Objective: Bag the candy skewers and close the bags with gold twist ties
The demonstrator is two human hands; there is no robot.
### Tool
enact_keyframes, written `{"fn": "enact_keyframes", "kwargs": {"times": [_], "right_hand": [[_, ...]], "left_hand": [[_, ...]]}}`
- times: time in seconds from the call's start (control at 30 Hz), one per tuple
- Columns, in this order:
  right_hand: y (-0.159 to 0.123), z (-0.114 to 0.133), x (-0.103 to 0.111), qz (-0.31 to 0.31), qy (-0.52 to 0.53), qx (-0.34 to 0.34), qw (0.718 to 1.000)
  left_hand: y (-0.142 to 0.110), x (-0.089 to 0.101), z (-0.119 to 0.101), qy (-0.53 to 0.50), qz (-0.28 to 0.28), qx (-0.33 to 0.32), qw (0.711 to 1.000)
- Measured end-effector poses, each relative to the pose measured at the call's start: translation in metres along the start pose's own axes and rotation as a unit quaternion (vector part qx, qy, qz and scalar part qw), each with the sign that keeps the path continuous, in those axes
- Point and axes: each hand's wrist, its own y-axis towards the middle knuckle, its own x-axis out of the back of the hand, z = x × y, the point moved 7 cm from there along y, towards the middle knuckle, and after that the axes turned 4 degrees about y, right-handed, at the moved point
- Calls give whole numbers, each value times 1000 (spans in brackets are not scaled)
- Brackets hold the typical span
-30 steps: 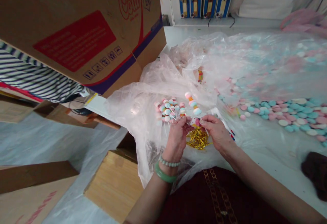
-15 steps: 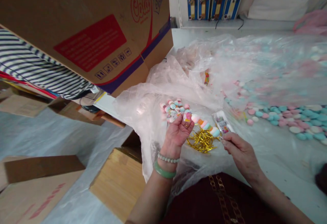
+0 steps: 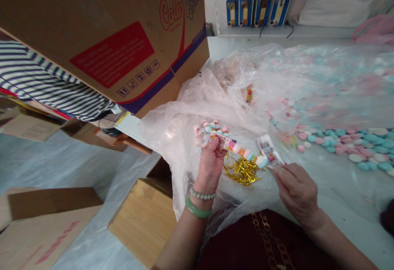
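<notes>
A marshmallow skewer [image 3: 243, 152], with pink, white, blue and orange pieces in a row, stretches between my hands. It seems to be in a clear wrapper. My left hand [image 3: 211, 161] is closed on its printed upper-left end. At the other end, my right hand [image 3: 294, 188] is closed, with its fingertips pinched; the exact part they grip is hidden. Gold twist ties [image 3: 243, 171] lie in a loose heap under the skewer. A flat printed packet [image 3: 268, 149] lies just beyond my right fingers. Beyond my left fingertips is a pile of pastel marshmallows [image 3: 212, 126].
Clear plastic sheeting [image 3: 197, 106] covers much of the white table. Many loose pastel marshmallows [image 3: 347, 143] spread at the right, partly under plastic. A large cardboard box [image 3: 123, 28] stands at the upper left. Lower boxes [image 3: 144, 220] are on the left. Blue packages [image 3: 258, 9] line a shelf behind.
My right hand has moved slightly right and turned, with its back more toward me. My left fingers have curled in closer on the skewer's end.
</notes>
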Motion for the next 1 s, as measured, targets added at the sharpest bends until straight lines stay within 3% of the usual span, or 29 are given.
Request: {"fn": "enact_keyframes", "kwargs": {"times": [0.13,0.27,0.4,0.47,0.7,0.8,0.9,1.0], "right_hand": [[0,-7,-3,7,24,-44,999],[1,-24,-13,43,114,-164,979],[-6,-40,-25,92,221,-334,912],[-10,-42,-30,108,262,-384,879],[-14,-40,-51,161,304,-406,847],[-16,-40,-56,162,309,-419,838],[-16,-36,-56,151,285,-414,851],[-15,-30,-59,148,287,-420,848]], "left_hand": [[-4,-6,-3,41,21,-41,998],[-5,-5,4,65,39,0,997],[-1,7,9,46,2,38,998],[-1,10,11,57,-2,34,998],[-10,-6,19,157,98,17,982],[-11,-6,24,117,91,53,988],[-10,-3,33,68,66,95,991],[-9,-5,38,52,69,89,992]]}}
